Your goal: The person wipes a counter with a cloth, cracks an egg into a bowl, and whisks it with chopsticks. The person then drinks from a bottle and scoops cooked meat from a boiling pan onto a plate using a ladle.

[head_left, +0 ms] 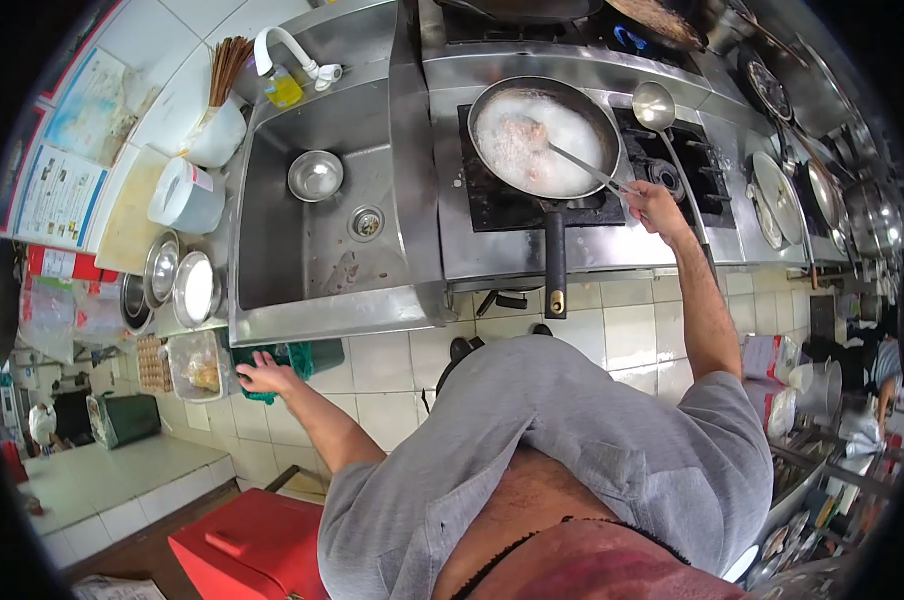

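My right hand [657,208] is closed round the end of metal tongs [594,174]. Their tips reach into a black frying pan [475,140] full of white bubbling foam, touching or very near a pinkish-brown piece of food [522,132]. The pan rests on a stove burner, its black handle [555,262] pointing towards me. Off to the left, my left hand [267,375] is held out with fingers spread and nothing in it. It is beside a clear plastic tub [198,366] with yellowish contents and over a green bag-lined bin [317,357].
A steel sink [317,250] holds a small metal bowl [315,176]. Metal bowls [194,290] stand left of it. A ladle [654,106] lies across the right burner. Behind, a blue flame [630,40] burns near another pan [662,22]. A red box [247,545] stands at lower left.
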`<action>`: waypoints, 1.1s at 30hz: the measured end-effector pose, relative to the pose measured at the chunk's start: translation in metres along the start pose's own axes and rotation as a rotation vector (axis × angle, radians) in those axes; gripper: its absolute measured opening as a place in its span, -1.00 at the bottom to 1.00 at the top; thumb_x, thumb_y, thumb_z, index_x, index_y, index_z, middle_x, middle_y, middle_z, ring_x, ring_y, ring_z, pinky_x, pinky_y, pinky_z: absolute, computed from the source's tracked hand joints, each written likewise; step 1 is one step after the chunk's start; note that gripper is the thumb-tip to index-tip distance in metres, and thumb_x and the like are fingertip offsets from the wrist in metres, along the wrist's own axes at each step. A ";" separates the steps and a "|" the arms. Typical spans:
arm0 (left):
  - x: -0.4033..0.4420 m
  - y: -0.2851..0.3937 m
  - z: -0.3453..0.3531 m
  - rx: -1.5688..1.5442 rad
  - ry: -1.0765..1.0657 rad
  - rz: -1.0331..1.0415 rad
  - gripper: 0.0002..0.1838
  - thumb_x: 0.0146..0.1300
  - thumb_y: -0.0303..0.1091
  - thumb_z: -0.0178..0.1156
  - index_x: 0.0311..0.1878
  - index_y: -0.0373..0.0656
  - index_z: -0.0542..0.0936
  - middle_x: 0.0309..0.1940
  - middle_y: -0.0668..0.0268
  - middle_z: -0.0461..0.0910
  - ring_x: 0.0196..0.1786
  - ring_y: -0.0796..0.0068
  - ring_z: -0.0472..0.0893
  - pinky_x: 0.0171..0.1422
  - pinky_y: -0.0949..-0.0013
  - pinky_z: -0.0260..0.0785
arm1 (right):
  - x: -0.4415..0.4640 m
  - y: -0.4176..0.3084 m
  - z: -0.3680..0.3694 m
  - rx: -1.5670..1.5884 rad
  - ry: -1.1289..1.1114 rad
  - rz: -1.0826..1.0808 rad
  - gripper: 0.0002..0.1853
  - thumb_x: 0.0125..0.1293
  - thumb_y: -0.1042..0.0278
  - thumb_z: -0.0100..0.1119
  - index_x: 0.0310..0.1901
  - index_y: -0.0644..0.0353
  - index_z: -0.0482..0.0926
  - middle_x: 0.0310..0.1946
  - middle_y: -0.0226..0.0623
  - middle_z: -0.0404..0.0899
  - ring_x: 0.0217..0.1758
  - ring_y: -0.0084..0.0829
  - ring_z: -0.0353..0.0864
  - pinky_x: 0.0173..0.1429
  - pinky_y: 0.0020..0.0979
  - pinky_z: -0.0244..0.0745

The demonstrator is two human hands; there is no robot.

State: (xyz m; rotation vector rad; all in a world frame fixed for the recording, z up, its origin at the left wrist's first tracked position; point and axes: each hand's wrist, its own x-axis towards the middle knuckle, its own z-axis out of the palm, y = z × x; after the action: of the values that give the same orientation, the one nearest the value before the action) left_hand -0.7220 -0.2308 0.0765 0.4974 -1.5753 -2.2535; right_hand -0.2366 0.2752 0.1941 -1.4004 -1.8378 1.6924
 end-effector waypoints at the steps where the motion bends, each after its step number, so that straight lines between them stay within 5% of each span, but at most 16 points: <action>1: -0.016 -0.008 -0.022 0.012 0.041 -0.018 -0.28 0.28 -0.03 0.05 0.31 -0.17 -0.06 0.18 -0.06 0.19 0.10 -0.03 0.42 -0.09 0.13 0.37 | -0.001 0.001 -0.005 -0.097 -0.008 -0.070 -0.75 0.22 0.39 0.05 -0.09 0.27 0.51 -0.71 -0.53 0.32 -0.76 -0.73 0.14 -0.71 -0.58 -0.05; 4: -0.075 -0.044 -0.098 0.088 0.112 -0.120 -0.33 0.31 -0.02 -0.01 0.29 -0.20 0.00 0.19 0.01 0.20 0.06 -0.03 0.44 -0.10 0.10 0.34 | 0.012 0.016 -0.034 -0.409 -0.037 -0.244 -0.76 0.27 0.43 0.01 -0.04 0.18 0.51 -0.67 -0.45 0.42 -0.70 -0.62 0.32 -0.64 -0.52 0.17; 6: -0.128 -0.076 -0.150 0.153 0.201 -0.181 -0.49 0.31 0.00 -0.02 0.11 -0.22 0.20 0.04 0.07 0.32 -0.02 -0.01 0.47 -0.16 0.10 0.36 | 0.000 0.013 -0.045 -0.718 0.120 -0.758 -0.75 0.25 0.42 0.04 -0.03 0.17 0.50 -0.56 -0.16 0.56 -0.58 -0.26 0.55 -0.51 -0.30 0.37; 7: -0.154 -0.093 -0.182 0.206 0.165 -0.286 -0.56 0.31 0.00 -0.02 -0.04 -0.20 0.24 -0.07 0.12 0.35 -0.07 0.02 0.49 -0.21 0.13 0.37 | -0.010 0.002 -0.053 -0.899 0.093 -0.664 -0.67 0.23 0.40 0.07 0.05 0.11 0.42 -0.40 0.06 0.57 -0.35 0.02 0.59 -0.34 -0.13 0.45; 10: -0.244 -0.133 -0.263 0.389 0.078 -0.509 -0.63 0.31 -0.03 0.00 -0.38 -0.11 0.19 -0.34 0.20 0.35 -0.32 0.14 0.51 -0.44 0.23 0.36 | -0.012 -0.003 -0.077 -1.088 0.263 -0.701 -0.59 0.25 0.35 0.05 0.14 0.06 0.31 -0.57 -0.01 0.54 -0.47 -0.02 0.56 -0.40 -0.09 0.41; 14: -0.352 -0.140 -0.334 0.707 -0.182 -0.867 -0.57 0.29 -0.04 0.05 -0.03 -0.17 0.23 -0.34 0.16 0.36 -0.47 0.24 0.50 -0.58 0.28 0.26 | 0.005 0.008 -0.107 -0.996 0.363 -0.775 -0.77 0.27 0.28 0.04 -0.10 0.10 0.30 -0.55 -0.01 0.56 -0.42 0.04 0.57 -0.39 -0.02 0.42; 18: -0.396 -0.122 -0.337 0.840 -0.185 -0.877 -0.41 0.28 -0.04 0.07 0.18 -0.19 0.11 -0.25 0.10 0.40 -0.46 0.30 0.51 -0.58 0.36 0.26 | 0.010 0.003 -0.119 -0.990 0.325 -0.616 -0.77 0.26 0.25 0.06 -0.18 0.15 0.30 -0.53 0.00 0.54 -0.39 0.08 0.54 -0.34 -0.02 0.38; 20: -0.397 -0.118 -0.336 0.852 -0.174 -0.844 -0.32 0.27 -0.04 0.08 0.28 -0.20 0.05 -0.20 0.07 0.42 -0.46 0.33 0.52 -0.59 0.40 0.26 | 0.018 0.007 -0.128 -0.899 0.316 -0.682 -0.76 0.23 0.22 0.11 -0.30 0.20 0.34 -0.52 -0.01 0.53 -0.40 0.05 0.53 -0.35 -0.09 0.35; 22: -0.392 -0.116 -0.334 0.838 -0.157 -0.829 -0.27 0.27 -0.04 0.09 0.33 -0.20 0.02 -0.18 0.06 0.43 -0.45 0.35 0.52 -0.59 0.42 0.26 | 0.023 0.004 -0.132 -0.751 0.225 -0.615 -0.72 0.20 0.27 0.18 -0.41 0.27 0.33 -0.60 -0.13 0.46 -0.49 -0.20 0.51 -0.35 -0.20 0.33; 23: -0.386 -0.116 -0.332 0.787 -0.167 -0.787 -0.28 0.27 -0.04 0.09 0.33 -0.20 0.03 -0.14 0.06 0.43 -0.43 0.35 0.53 -0.57 0.43 0.28 | 0.027 0.004 -0.134 -0.679 0.171 -0.616 -0.69 0.18 0.26 0.20 -0.50 0.23 0.31 -0.71 -0.33 0.35 -0.65 -0.46 0.35 -0.57 -0.34 0.23; 24: -0.382 -0.117 -0.333 0.737 -0.175 -0.746 -0.28 0.27 -0.04 0.09 0.33 -0.21 0.04 -0.10 0.06 0.42 -0.40 0.36 0.54 -0.56 0.44 0.30 | 0.021 -0.004 -0.131 -0.689 0.163 -0.624 -0.69 0.18 0.26 0.20 -0.50 0.23 0.31 -0.71 -0.33 0.35 -0.65 -0.46 0.35 -0.57 -0.34 0.23; 27: -0.376 -0.118 -0.335 0.675 -0.186 -0.688 -0.31 0.27 -0.05 0.09 0.31 -0.20 0.07 -0.02 0.08 0.40 -0.38 0.39 0.54 -0.51 0.45 0.33 | 0.001 -0.028 -0.120 -0.417 -0.011 -0.179 -0.74 0.20 0.26 0.15 -0.54 0.05 0.30 -0.76 -0.59 0.18 -0.82 -0.74 0.03 -0.79 -0.57 -0.19; 33: -0.423 -0.114 -0.358 0.704 -0.159 -0.727 -0.36 0.27 -0.08 0.10 0.28 -0.20 0.13 -0.06 0.12 0.44 -0.39 0.41 0.54 -0.52 0.44 0.33 | -0.002 -0.025 -0.109 -0.156 -0.195 0.013 -0.75 0.18 0.33 0.19 -0.51 0.02 0.29 -0.76 -0.65 0.12 -0.81 -0.76 0.01 -0.78 -0.62 -0.16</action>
State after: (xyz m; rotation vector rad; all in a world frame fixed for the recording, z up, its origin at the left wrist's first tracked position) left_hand -0.1913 -0.2896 -0.1092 1.2695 -2.6012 -2.1393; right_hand -0.1660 0.3435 0.2474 -1.3491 -2.1111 1.7813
